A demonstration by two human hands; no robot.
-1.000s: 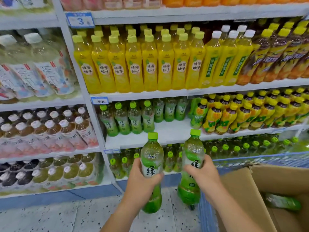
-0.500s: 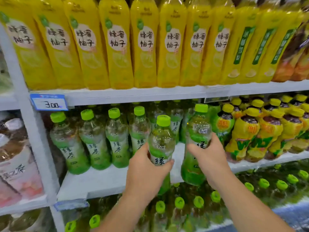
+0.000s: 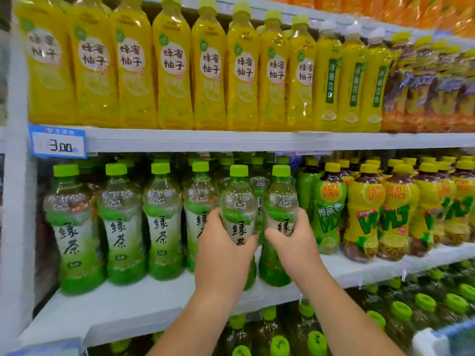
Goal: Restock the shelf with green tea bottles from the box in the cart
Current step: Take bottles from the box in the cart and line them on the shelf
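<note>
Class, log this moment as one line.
left hand: grips left green tea bottle | right hand: grips right green tea bottle | bottles: upright at shelf, beside stocked row

I see the left bottle [image 3: 237, 201] and right bottle [image 3: 280, 199], green-capped, upright, side by side mid-frame at the white shelf [image 3: 128, 304] front.

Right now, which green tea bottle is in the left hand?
The fifth green tea bottle from the left in the front row, gripped by the left hand at its label. The sixth bottle, beside the VLT bottles, is in the right hand.
</note>
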